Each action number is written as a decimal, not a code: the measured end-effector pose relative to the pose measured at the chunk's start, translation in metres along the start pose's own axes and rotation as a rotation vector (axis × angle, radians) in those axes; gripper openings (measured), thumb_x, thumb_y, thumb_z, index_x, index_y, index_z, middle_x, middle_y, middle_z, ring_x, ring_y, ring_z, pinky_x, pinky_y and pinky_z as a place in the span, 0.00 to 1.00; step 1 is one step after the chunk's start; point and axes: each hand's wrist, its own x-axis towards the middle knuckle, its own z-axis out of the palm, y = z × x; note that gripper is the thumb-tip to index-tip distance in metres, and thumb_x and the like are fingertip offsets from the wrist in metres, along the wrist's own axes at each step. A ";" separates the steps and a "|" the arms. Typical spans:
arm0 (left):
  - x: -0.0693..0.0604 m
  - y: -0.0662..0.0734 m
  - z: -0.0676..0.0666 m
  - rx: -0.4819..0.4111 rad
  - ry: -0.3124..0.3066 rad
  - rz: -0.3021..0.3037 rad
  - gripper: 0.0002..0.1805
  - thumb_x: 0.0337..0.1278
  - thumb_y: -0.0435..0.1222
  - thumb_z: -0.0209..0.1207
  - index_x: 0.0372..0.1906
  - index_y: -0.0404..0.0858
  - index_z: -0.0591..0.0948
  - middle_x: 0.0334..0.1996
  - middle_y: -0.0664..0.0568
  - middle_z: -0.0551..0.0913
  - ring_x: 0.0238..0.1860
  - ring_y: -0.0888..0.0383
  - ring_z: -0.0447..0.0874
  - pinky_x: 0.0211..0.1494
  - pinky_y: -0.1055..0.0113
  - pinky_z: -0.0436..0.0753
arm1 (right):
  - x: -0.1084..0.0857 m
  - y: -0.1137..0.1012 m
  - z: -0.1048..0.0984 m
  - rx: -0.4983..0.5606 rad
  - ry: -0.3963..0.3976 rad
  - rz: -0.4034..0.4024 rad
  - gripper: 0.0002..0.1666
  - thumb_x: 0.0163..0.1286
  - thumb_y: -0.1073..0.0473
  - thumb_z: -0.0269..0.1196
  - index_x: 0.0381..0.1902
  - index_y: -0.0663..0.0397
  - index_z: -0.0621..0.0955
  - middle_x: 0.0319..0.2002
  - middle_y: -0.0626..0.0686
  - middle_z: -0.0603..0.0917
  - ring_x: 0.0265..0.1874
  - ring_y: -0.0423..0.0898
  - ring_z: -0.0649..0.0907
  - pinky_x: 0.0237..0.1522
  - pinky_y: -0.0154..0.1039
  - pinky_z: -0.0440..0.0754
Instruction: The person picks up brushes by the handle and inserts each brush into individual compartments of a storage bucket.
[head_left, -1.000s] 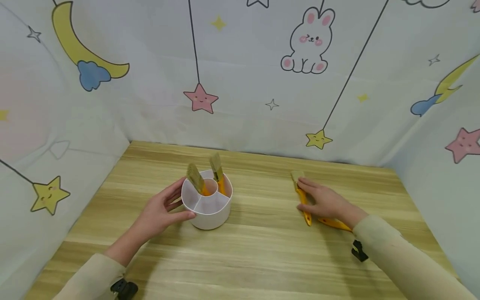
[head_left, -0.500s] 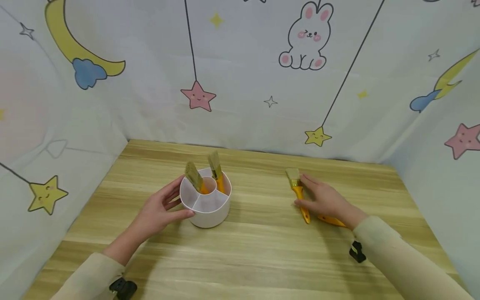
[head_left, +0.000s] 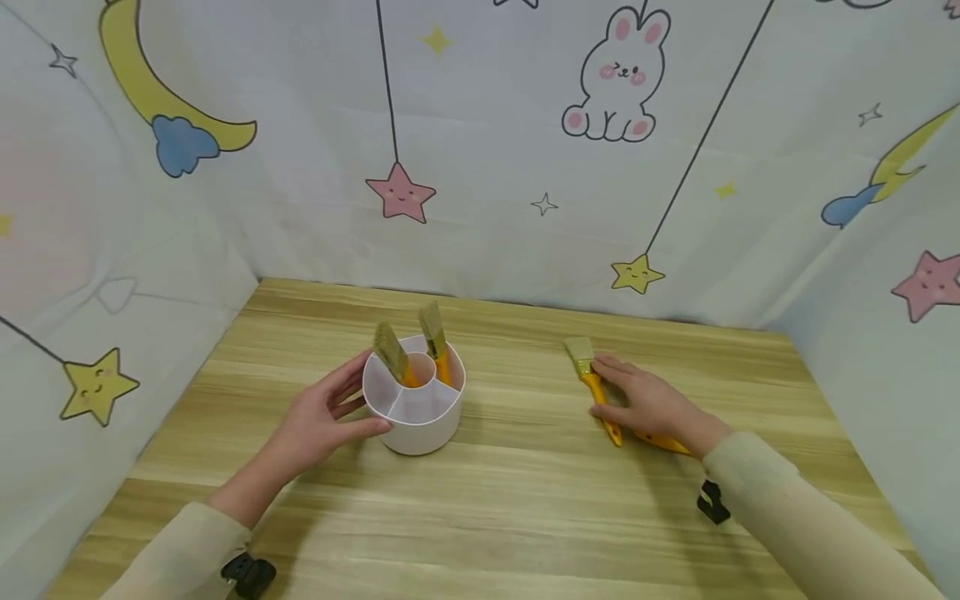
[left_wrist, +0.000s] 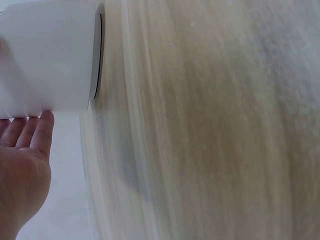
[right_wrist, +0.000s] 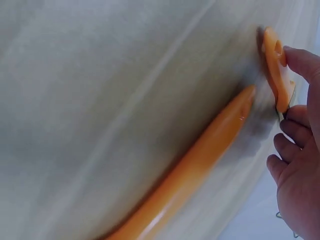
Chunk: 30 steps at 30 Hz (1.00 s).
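one brush (head_left: 593, 384) touches the right hand (head_left: 649, 405), grip wide; left hand (head_left: 321, 423) holds white holder (head_left: 424, 437).

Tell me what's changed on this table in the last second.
The brush by the right hand has turned slightly, its bristles swinging left, toward the white holder. The left hand still holds the holder, and the two brushes in it stayed put.

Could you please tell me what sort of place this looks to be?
Probably a screened-off tabletop workspace: a wood-grain table backed by white cloth printed with stars and a rabbit, bearing a white divided holder with brushes.
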 end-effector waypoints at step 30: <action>-0.007 0.003 0.013 0.025 0.089 -0.027 0.56 0.55 0.34 0.80 0.85 0.38 0.60 0.82 0.41 0.64 0.78 0.40 0.69 0.71 0.57 0.78 | 0.007 -0.015 0.002 0.051 0.058 0.135 0.55 0.77 0.36 0.66 0.82 0.69 0.61 0.80 0.71 0.62 0.78 0.70 0.66 0.78 0.67 0.67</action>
